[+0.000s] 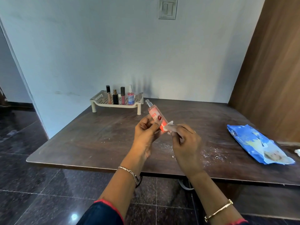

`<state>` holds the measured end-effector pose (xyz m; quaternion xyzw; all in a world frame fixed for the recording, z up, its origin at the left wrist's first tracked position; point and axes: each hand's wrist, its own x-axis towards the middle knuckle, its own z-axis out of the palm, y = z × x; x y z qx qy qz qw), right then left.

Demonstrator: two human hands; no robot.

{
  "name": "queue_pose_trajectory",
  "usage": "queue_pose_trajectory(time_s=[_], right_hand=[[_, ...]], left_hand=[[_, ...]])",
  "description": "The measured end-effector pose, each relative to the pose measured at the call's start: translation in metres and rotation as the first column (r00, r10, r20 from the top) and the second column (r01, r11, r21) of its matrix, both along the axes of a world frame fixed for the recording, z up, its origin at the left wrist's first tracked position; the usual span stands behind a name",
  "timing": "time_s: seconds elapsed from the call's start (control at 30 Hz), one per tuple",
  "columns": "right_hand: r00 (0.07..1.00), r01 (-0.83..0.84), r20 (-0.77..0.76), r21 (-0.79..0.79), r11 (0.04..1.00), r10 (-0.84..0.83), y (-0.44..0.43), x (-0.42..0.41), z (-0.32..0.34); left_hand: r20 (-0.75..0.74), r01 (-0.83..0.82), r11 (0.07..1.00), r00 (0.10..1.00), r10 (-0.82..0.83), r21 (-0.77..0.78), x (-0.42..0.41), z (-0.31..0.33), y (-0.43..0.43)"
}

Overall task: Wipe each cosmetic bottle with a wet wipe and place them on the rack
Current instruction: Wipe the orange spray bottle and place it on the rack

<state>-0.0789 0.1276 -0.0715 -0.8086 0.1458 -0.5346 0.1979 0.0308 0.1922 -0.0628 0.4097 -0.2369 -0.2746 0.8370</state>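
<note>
My left hand grips a slim pink spray bottle with a silver nozzle, tilted up and to the left above the table. My right hand pinches a white wet wipe against the bottle's lower end. At the back of the table stands a cream perforated rack. On it stand several cosmetic bottles: two lip gloss tubes, a small black perfume bottle and a clear spray bottle with a blue label.
A blue wet wipe pack lies at the table's right side, with a bit of white wipe beside it. The dark wooden table has white specks near its middle. A wooden panel rises on the right, a wall behind.
</note>
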Motion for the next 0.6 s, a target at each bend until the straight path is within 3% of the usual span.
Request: queue_pose_trajectory(time_s=[0.37, 0.6], right_hand=[[0.998, -0.05, -0.029, 0.215, 0.975, 0.057, -0.009, 0.034, 0.031], [0.991, -0.052, -0.119, 0.119, 0.992, 0.066, 0.004, 0.011, -0.007]], left_hand=[[0.071, 0.16, 0.984, 0.984, -0.165, 0.08, -0.005, -0.013, 0.007], [-0.127, 0.168, 0.986, 0.977, -0.169, -0.02, -0.007, -0.015, 0.006]])
